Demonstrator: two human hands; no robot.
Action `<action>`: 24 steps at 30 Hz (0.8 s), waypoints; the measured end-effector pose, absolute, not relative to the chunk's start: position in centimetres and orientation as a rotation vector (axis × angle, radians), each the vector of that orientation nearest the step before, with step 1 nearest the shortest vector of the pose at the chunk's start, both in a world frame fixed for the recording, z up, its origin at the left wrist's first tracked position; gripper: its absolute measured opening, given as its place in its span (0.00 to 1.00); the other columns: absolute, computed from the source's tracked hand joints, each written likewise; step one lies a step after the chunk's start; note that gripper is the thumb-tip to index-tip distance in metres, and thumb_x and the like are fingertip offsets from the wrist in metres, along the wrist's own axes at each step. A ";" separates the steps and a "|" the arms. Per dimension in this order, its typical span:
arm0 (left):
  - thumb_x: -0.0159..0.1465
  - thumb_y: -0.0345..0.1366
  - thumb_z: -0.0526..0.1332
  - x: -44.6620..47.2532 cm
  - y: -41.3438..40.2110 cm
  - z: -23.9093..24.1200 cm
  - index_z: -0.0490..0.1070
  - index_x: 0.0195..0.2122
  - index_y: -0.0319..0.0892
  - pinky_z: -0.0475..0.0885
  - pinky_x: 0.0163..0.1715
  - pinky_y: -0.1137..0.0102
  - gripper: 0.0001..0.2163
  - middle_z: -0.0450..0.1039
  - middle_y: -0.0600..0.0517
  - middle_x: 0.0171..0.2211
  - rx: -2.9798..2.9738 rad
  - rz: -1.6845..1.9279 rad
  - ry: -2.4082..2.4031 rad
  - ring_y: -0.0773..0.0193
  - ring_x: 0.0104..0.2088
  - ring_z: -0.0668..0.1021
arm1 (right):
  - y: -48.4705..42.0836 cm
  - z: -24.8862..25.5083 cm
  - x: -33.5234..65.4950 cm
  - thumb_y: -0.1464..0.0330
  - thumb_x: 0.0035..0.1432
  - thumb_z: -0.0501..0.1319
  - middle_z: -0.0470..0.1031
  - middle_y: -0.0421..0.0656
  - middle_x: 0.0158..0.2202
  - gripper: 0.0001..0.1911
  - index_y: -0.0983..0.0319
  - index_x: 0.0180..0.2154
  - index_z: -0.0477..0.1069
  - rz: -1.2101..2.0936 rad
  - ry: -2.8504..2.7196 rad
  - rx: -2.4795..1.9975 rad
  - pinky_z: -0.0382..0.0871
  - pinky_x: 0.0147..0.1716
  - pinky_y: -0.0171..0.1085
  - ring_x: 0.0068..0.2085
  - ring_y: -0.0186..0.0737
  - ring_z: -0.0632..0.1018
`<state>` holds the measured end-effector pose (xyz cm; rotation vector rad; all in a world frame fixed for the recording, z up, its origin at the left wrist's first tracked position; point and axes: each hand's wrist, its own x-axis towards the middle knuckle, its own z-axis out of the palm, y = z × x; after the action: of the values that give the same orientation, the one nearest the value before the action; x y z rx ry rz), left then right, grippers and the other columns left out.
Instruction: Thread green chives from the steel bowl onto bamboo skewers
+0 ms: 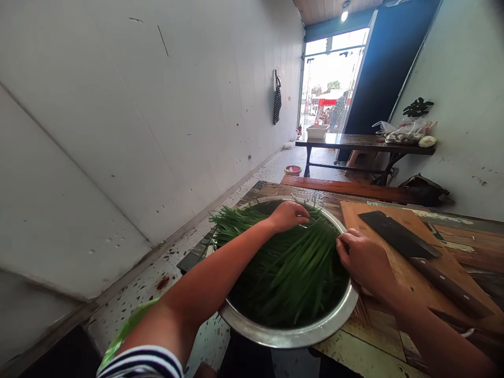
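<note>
A wide metal bowl full of long green chives stands at the table's near edge. My left hand reaches over the bowl, its fingers curled together just above the chives' far ends. Whatever sits between those fingertips is too small to make out. At the bowl's right rim, my right hand has thumb and fingers pinched together beside the chive tips. What that pinch holds is hidden. A wooden cutting board lies to the right, with a broad dark-bladed cleaver across it.
The bowl rests on a worn wooden table. Beyond it are a red-brown bench and a second table with a white tub and plastic bags. A wall runs along the left. A basin sits on the floor.
</note>
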<state>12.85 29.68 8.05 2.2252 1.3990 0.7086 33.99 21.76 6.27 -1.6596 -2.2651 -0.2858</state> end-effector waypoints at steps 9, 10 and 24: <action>0.60 0.37 0.58 13.1 29.2 8.3 0.79 0.37 0.37 0.68 0.37 0.75 0.12 0.79 0.50 0.33 2.206 0.730 1.468 0.66 0.34 0.76 | 21.8 6.2 34.1 0.65 0.62 0.48 0.75 0.43 0.34 0.16 0.62 0.31 0.72 -0.280 -2.269 -1.647 0.54 0.25 0.35 0.30 0.34 0.74; 0.60 0.37 0.58 13.2 29.1 8.3 0.79 0.36 0.37 0.67 0.37 0.75 0.12 0.79 0.50 0.32 2.200 0.729 1.493 0.66 0.33 0.76 | 21.8 6.2 34.1 0.65 0.62 0.48 0.75 0.43 0.34 0.16 0.62 0.31 0.72 -0.282 -2.269 -1.641 0.54 0.25 0.35 0.30 0.34 0.73; 0.58 0.36 0.58 13.6 29.0 8.0 0.80 0.34 0.35 0.68 0.33 0.76 0.12 0.78 0.49 0.28 2.076 0.762 1.518 0.67 0.30 0.75 | 21.8 6.2 34.1 0.65 0.62 0.49 0.75 0.43 0.34 0.17 0.62 0.31 0.74 -0.264 -2.265 -1.647 0.55 0.26 0.35 0.29 0.34 0.73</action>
<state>13.63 28.95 7.95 2.0758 1.5181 0.7617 34.12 21.80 6.24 -1.6470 -2.2654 -0.2643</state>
